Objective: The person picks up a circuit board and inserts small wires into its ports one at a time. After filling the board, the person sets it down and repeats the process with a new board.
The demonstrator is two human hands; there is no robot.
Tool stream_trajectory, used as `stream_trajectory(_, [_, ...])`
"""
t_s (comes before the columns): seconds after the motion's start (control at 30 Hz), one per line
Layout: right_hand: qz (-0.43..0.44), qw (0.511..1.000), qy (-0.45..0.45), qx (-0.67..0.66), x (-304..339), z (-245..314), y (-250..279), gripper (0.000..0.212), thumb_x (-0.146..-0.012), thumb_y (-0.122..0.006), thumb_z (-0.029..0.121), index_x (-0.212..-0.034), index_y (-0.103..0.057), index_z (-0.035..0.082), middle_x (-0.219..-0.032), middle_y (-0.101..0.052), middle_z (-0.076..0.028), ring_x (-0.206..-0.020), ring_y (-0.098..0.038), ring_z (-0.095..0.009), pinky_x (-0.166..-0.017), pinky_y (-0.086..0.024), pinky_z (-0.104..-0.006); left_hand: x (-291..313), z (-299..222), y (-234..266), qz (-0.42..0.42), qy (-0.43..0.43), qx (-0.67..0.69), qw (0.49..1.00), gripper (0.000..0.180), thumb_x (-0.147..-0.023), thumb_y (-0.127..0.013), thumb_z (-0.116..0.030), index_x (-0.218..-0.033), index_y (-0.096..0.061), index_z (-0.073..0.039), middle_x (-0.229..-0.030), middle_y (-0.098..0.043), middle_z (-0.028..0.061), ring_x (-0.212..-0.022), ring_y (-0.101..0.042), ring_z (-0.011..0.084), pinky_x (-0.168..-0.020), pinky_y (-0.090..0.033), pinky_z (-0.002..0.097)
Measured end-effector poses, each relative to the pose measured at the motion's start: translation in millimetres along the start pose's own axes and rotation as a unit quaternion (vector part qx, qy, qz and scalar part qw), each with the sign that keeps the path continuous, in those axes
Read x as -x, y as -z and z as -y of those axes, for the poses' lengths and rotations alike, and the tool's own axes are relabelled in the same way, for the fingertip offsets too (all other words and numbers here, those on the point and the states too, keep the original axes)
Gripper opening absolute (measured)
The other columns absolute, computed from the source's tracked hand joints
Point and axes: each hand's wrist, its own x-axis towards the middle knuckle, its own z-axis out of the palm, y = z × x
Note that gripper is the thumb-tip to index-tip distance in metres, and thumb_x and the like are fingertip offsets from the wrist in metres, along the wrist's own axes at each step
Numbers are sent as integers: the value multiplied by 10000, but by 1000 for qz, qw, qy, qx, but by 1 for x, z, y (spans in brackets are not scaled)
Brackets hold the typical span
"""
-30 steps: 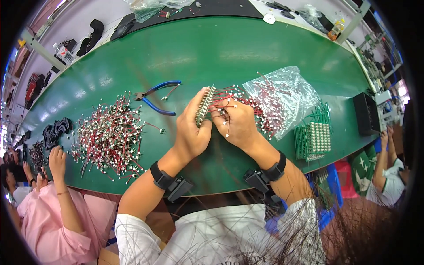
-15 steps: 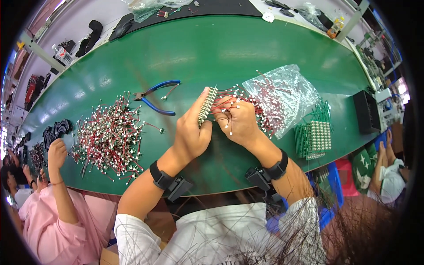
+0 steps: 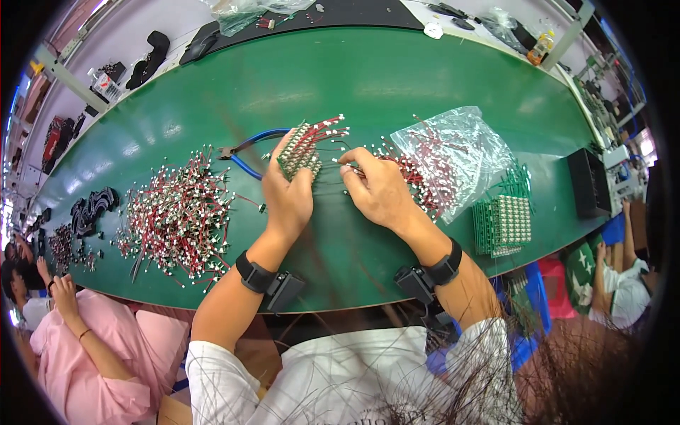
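Observation:
My left hand [image 3: 289,202] grips a green circuit-board panel [image 3: 289,164] set with rows of small pale connectors, thumb on its near edge. Red wires [image 3: 322,130] with white plugs lie across the panel and stick out to its upper right. Just right of it is my right hand [image 3: 382,188], thumb and forefinger pinched on a thin wire with a white plug [image 3: 335,161]. Partly hidden behind my left hand lie blue-handled cutting pliers [image 3: 244,167]. Beyond my right hand, more red wires [image 3: 425,177] spill from a clear plastic bag [image 3: 471,152].
A large heap of small boards with red wires [image 3: 180,219] covers the green table's [image 3: 319,78] left part. At right stand stacked green panels [image 3: 504,219] and a black bin [image 3: 588,183]. A co-worker in pink [image 3: 92,347] sits at left, hands near the table edge.
My left hand has moved left and turned the panel's face into view, with red wires across it. My right hand no longer clutches the wire bunch and has opened into a pinch.

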Motion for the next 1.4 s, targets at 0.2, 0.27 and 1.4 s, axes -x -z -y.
stream_trajectory(0.2, [46,999,-4,-19,2,3,-1,137,-923,-600,122,-967,-591,-8,-658,-599,-184,-598,-638,-316,-567,-467,-414,-5,4,3,-17,10,20,1000,535,-858,-455,60,-1390,-485,91,-1120,-661,65,-910,-578,60,-788,-479,212])
stream_trajectory(0.27, [39,999,26,-15,2,-2,-4,130,-931,-593,122,-957,-591,-5,-688,-600,-194,-630,-632,-348,-585,-469,-426,-6,5,3,-16,2,6,1000,545,-855,-449,70,-1398,-476,88,-1130,-655,65,-910,-580,62,-785,-480,212])
stream_trajectory(1.4, [-3,989,107,-99,3,10,-7,122,-859,-706,34,-979,-698,13,-732,-660,-91,-530,-550,-121,-496,-428,-280,5,-1,-2,48,0,29,998,559,-870,-447,70,-1428,-429,100,-1298,-621,145,-1143,-615,173,-1007,-476,303])
